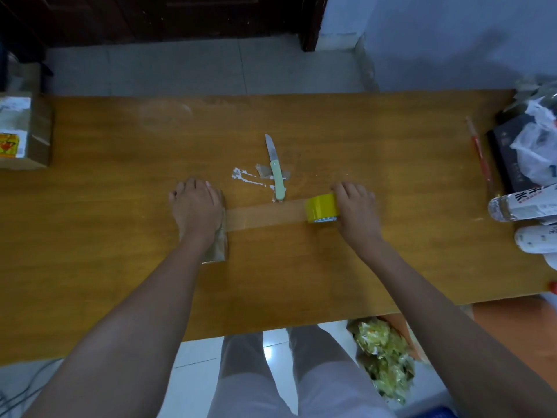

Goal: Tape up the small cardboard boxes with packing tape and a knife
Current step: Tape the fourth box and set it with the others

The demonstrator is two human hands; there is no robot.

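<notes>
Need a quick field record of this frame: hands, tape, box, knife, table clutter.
left hand: pressed flat on small cardboard box
right hand: grips yellow tape roll
tape strip: pulled out from box to roll, uncut
knife: open, pale green handle, lying on table just beyond the strip, untouched
table: wooden
far left: larger taped box
right edge: water bottles, plastic bags
</notes>
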